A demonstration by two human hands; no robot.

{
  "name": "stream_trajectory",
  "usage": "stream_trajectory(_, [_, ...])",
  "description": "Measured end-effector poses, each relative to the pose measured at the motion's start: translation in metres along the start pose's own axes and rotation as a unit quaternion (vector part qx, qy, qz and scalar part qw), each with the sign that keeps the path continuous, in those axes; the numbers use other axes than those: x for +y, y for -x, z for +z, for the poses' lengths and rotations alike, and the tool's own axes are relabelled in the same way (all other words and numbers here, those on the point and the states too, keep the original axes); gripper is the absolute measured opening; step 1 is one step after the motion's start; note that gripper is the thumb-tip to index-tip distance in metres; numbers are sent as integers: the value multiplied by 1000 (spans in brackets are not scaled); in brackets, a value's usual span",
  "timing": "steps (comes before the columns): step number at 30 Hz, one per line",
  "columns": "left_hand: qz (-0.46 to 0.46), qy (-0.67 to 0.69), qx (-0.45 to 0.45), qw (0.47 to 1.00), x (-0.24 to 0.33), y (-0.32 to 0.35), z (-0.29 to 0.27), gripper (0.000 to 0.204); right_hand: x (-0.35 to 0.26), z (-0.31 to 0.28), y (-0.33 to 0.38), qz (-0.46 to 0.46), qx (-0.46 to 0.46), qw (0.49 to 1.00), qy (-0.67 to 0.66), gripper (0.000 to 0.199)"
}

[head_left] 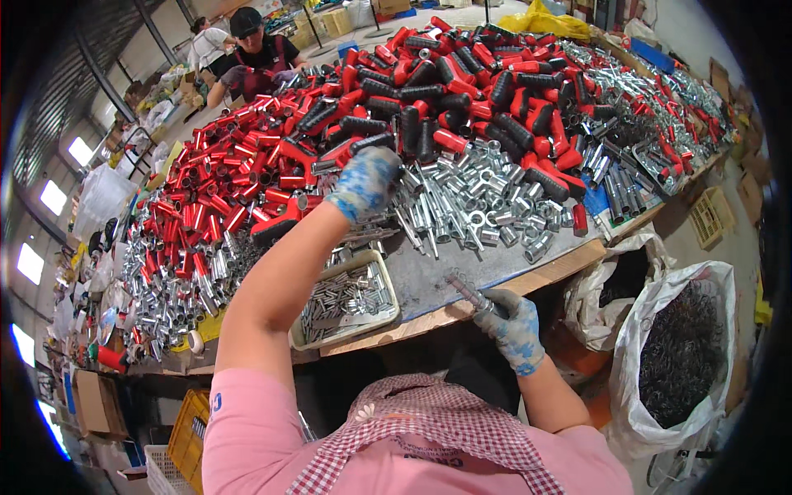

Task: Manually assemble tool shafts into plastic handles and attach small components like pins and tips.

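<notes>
My left hand [367, 183], in a white and blue glove, reaches over the heap. Its fingers are curled beside a black-gripped red handle [373, 143]; what they close on is hidden. At the table's front edge my right hand [509, 320], gloved alike, is closed around a slim metal tube [469, 292] that points up and left. Between the hands lie loose silver sleeves and rods [437, 210]. Red tubes [198, 219] are heaped to the left. Red handles with black grips [462, 78] are piled high at the far middle.
A cream tray [393, 289] of small metal pins sits near the table edge. At right stand white sacks [631, 363], one full of dark wire pieces [685, 351]. A yellow crate [188, 429] is low at left. Across the table a person [256, 58] works.
</notes>
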State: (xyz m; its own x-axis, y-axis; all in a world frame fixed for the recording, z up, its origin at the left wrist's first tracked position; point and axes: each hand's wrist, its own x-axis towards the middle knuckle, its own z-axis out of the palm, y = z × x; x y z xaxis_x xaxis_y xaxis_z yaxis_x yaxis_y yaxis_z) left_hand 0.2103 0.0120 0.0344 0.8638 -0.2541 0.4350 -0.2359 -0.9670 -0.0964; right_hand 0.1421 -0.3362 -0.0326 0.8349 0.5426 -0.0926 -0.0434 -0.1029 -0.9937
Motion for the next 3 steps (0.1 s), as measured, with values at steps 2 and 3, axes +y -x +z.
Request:
stream_trajectory(2, [-267, 284, 142, 910, 4, 12, -5, 30, -1, 2, 3, 21, -7, 999, -37, 45])
stream_trajectory(3, [-272, 280, 141, 910, 3, 18, -7, 30, -4, 7, 2, -12, -1, 1000, -26, 38])
